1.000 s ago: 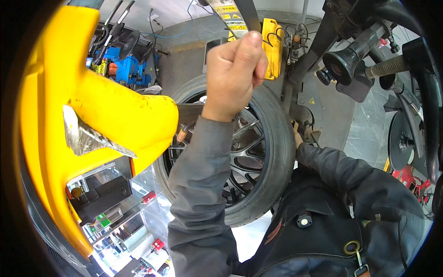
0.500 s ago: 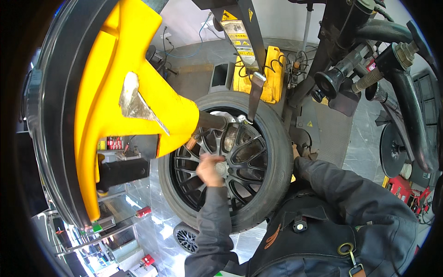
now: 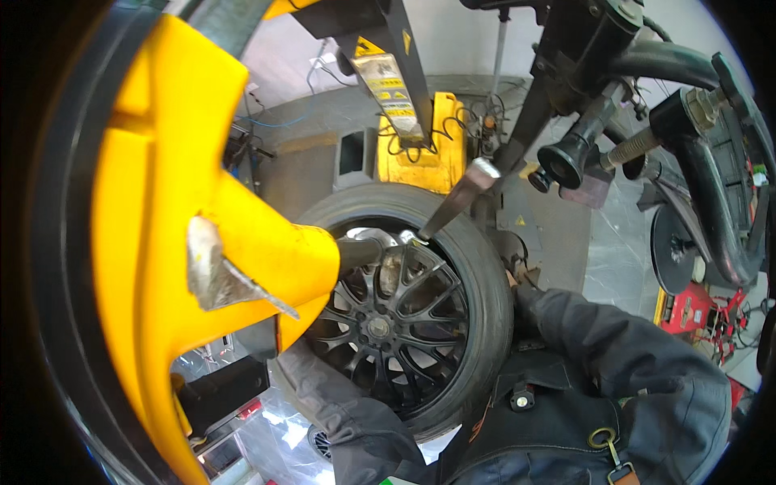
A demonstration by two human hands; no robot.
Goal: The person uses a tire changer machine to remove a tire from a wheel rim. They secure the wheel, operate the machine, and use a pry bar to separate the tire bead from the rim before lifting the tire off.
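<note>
A black multi-spoke wheel (image 3: pixel 378 327) carrying a tyre (image 3: pixel 491 331) lies face up on a tyre changer. A flat metal tyre lever (image 3: pixel 457 200) slants over the tyre's far side, its lower end at the rim edge. Left of the wheel looms the machine's big yellow part (image 3: pixel 202 242), with a dark shaft (image 3: pixel 360 253) reaching from it to the rim. My left forearm runs up along the wheel's left side, and the hand is hidden behind the yellow part. My right hand (image 3: pixel 512 280) is at the tyre's right edge, mostly hidden, its fingers unreadable.
A yellow pedestal (image 3: pixel 420 166) with black cords stands behind the wheel. Black machine arms with a threaded rod (image 3: pixel 634 151) and a round black disc (image 3: pixel 675 249) fill the right. Red equipment (image 3: pixel 687 309) stands low at far right. Another wheel (image 3: pixel 320 442) is on the floor lower left.
My left hand has left the wheel's centre and gone left behind the yellow part. The lever leans further to the right. The whole view has shifted.
</note>
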